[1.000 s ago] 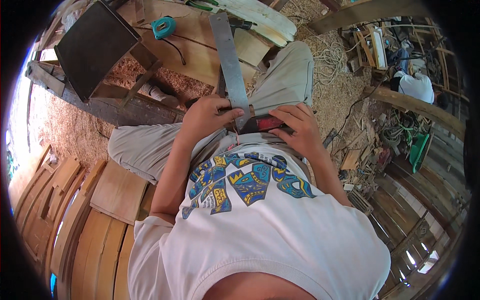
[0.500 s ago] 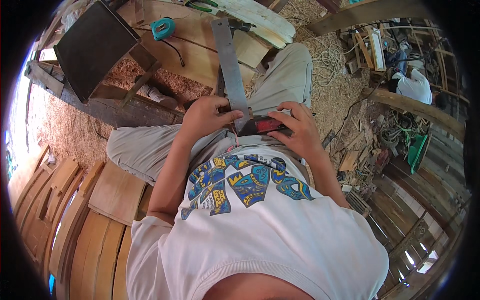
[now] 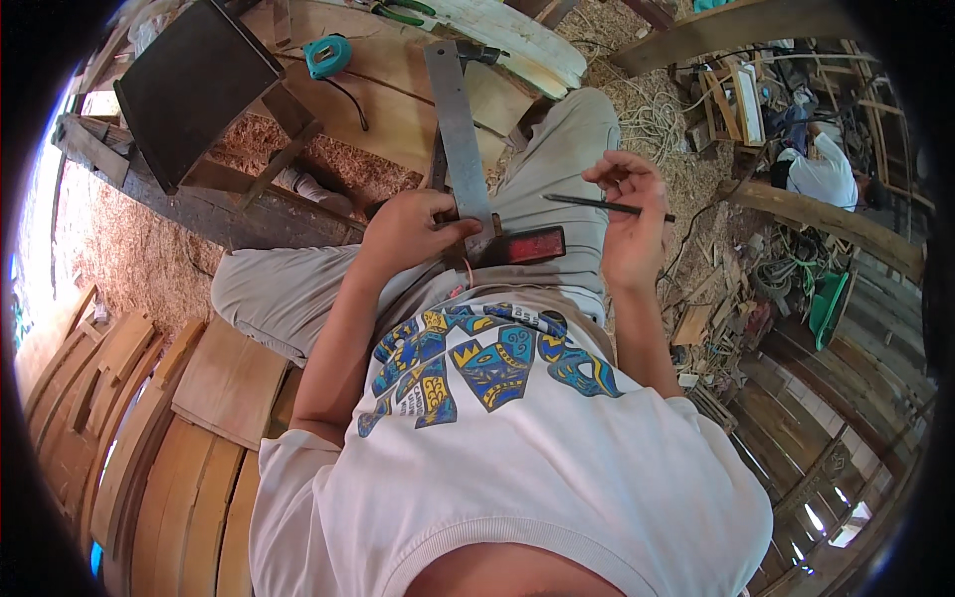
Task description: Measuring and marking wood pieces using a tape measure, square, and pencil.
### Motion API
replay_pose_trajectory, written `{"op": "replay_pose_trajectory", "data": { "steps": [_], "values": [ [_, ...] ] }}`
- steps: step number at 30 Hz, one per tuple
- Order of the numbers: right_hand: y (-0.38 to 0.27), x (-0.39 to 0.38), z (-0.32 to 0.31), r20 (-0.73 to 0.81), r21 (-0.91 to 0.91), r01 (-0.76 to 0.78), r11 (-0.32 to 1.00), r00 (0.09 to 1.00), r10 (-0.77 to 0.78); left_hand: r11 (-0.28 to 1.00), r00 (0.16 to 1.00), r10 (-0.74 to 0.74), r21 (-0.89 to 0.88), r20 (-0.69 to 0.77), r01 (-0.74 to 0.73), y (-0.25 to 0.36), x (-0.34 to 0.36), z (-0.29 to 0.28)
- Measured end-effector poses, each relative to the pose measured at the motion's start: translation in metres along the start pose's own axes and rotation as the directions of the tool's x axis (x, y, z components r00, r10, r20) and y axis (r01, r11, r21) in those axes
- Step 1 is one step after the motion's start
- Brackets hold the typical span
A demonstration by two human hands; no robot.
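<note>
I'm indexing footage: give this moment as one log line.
left hand: holding metal blade; right hand: holding dark pencil; teal tape measure: on boards

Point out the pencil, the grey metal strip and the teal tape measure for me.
Pencil (image 3: 587, 202): head view, on its dark shaft.
Grey metal strip (image 3: 461, 139): head view, on the middle of its flat face.
Teal tape measure (image 3: 325, 57): head view, on its case.

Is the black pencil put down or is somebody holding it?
Held: the pencil is in the right hand, sticking out on both sides.
</note>
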State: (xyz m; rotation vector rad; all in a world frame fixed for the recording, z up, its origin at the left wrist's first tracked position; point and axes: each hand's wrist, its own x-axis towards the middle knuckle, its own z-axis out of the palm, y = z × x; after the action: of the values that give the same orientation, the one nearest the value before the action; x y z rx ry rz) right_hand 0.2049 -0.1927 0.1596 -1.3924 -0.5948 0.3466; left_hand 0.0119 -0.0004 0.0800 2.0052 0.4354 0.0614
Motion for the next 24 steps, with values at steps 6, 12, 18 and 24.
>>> {"op": "replay_pose_trajectory", "data": {
  "steps": [6,12,18,24],
  "values": [
    [0.033,-0.020,-0.022,0.175,0.093,-0.360,0.928,0.924,0.341,1.000,1.000,-0.004,-0.029,0.010,0.005,-0.004,-0.001,0.001],
    [0.037,-0.029,0.000,0.433,-0.531,0.194,0.825,0.899,0.067,0.999,1.000,0.008,-0.036,-0.001,-0.008,-0.002,-0.002,0.002],
    [0.047,-0.036,-0.003,0.501,-0.571,0.229,0.789,0.858,0.114,0.999,0.999,0.044,0.006,-0.020,-0.044,-0.007,-0.003,0.006],
    [0.053,-0.036,-0.002,0.497,-0.535,0.185,0.824,0.858,0.130,0.999,0.999,0.032,0.018,-0.014,-0.031,-0.004,-0.003,0.005]
  ]
}}
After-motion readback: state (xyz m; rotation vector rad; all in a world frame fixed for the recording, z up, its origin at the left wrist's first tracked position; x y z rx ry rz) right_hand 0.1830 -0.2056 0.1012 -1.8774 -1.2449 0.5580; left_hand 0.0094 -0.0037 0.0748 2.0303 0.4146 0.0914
